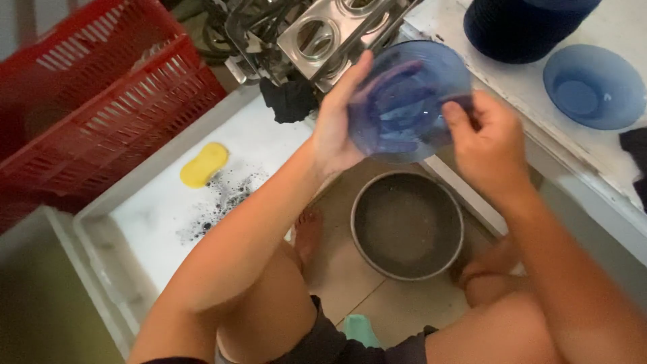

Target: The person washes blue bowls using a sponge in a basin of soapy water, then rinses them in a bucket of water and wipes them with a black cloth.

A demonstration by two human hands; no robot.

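The translucent blue bowl [408, 101] is held above a metal basin [407, 224]. It looks light, stiff, breakable and likely slippery, best gripped by its rim. The left hand [337, 125] cups its back; the right hand [488, 145] pinches its edge.

Dishwashing corner of home or small eatery kitchen, floor level. You crouch barefoot on tiled floor [350, 283] over round metal basin [407, 224]. Around you: yellow sponge [204, 164] on white slab [168, 209], red plastic crate [101, 101], metal utensil rack [323, 34], blue glass bowl [593, 86] and stacked dark-blue bowls [519, 27] on white worktop [472, 74].
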